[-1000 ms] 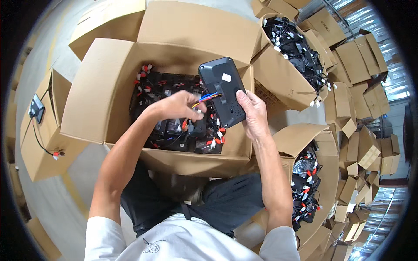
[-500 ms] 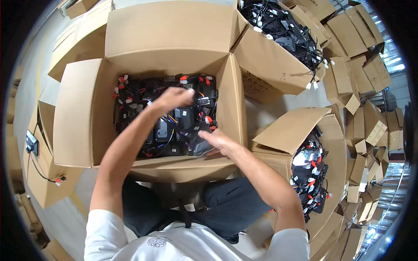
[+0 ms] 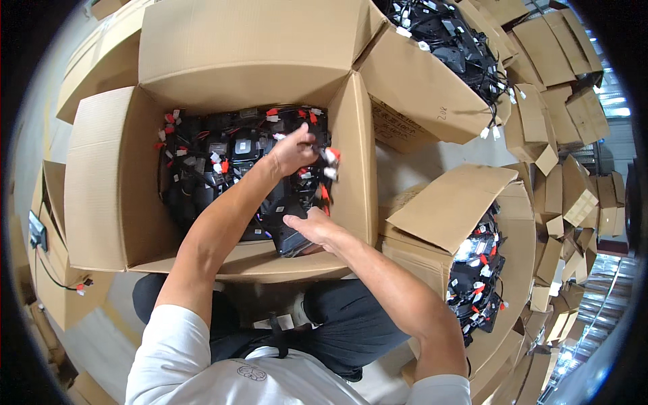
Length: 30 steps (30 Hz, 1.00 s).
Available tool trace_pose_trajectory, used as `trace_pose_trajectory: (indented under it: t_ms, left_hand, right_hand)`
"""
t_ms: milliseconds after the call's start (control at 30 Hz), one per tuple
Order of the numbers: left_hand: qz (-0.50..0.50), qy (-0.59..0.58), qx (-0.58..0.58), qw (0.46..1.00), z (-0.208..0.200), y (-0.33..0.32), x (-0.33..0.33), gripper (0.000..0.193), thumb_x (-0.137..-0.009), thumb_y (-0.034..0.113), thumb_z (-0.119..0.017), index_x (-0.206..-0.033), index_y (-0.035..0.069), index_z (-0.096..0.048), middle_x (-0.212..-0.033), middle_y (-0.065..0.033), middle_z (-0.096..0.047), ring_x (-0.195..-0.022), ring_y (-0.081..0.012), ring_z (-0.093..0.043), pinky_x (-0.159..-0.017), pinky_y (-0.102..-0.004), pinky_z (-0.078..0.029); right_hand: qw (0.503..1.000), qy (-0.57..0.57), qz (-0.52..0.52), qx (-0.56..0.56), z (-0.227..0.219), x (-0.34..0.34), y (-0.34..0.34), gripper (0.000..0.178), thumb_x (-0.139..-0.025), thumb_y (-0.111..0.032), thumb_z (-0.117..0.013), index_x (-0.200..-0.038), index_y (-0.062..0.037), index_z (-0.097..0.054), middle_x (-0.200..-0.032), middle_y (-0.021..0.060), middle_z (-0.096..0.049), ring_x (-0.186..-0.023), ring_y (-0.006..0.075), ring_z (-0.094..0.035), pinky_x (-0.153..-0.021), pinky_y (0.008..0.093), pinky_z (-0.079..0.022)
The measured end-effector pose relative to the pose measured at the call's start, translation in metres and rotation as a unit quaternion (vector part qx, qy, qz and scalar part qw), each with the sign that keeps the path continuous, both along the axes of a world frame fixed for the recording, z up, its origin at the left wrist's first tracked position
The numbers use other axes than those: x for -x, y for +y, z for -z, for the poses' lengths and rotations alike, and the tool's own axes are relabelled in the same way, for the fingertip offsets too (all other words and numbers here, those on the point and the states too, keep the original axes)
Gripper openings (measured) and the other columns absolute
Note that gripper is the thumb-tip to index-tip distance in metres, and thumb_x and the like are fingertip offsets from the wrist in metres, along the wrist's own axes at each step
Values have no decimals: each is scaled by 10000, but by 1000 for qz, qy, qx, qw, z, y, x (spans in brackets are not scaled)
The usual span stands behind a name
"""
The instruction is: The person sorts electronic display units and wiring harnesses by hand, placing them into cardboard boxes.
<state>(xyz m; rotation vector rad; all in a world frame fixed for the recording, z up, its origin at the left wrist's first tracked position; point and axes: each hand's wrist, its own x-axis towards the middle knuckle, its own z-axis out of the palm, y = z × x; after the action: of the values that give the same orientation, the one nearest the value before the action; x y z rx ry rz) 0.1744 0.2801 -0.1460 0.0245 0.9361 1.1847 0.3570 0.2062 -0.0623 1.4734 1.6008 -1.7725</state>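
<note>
My right hand (image 3: 315, 228) grips a flat black electronic module (image 3: 291, 240) by its edge, thumb on top, at the front right inside an open cardboard box (image 3: 101, 182). Above and left of it, my left hand (image 3: 294, 150) is closed over the far right part of the box's contents. A thin dark cable seems to be in its fingers, with blurred red and white connectors (image 3: 331, 162) beside them. Beneath both hands lie several black modules (image 3: 244, 146) packed with wires and red and white plugs. My left forearm hides part of them.
A box of cabled black modules (image 3: 445, 47) stands at the far right, and another box (image 3: 476, 270) of them stands nearer on the right. To the left, a module with a cable (image 3: 38, 231) rests on a carton. Cardboard boxes (image 3: 563, 128) are heaped along the right.
My left hand has moved slightly right and nearer the box's right wall. The red and white connectors now show beside it. My right hand has shifted slightly left and nearer with the module.
</note>
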Motion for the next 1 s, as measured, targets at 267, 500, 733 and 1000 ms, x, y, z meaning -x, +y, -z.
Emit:
trace_pose_trajectory:
  t_ms: [267,500,733,1000]
  left_hand:
    - [-45,40,-77,995,-53,-27,38,724,-960,520,-598,-1413,-16,-418,-1417,-231,-457,-1284,-332,-510,-1083,-471,-425]
    - [193,406,-113,886,-49,-87,50,521,-922,413,-674,-1232,-4,-641,-1297,-136,-619,-1195,-239,-589,-983,-396,-490]
    - [436,809,-181,351,-20,-148,-4,737,-855,449,-671,-1360,-58,-494,-1370,-254,-509,-1290,-420,-477,-1069,-494,-412]
    - [387,872,-217,206,22,-160,2,543,-1005,268,-413,-1468,-15,-422,-1533,-234,-383,-1415,-404,-372,-1051,-557,-409]
  right_hand:
    - [973,-19,144,-177,39,5,27,707,-857,-422,-726,-1262,110,-498,-1170,251,-624,-1055,318,-638,-895,414,-504]
    - [969,-42,133,-205,80,26,31,655,-919,-438,-680,-1226,124,-540,-1173,267,-637,-1071,323,-649,-919,436,-508]
    - [935,-176,-51,-304,58,21,31,830,-832,-307,-776,-1416,80,-330,-1491,298,-379,-1341,432,-446,-1097,463,-404]
    - [721,-152,-487,-470,35,24,8,1251,-628,-460,-902,-1516,83,-209,-1584,315,-187,-1428,445,-322,-1169,480,-322]
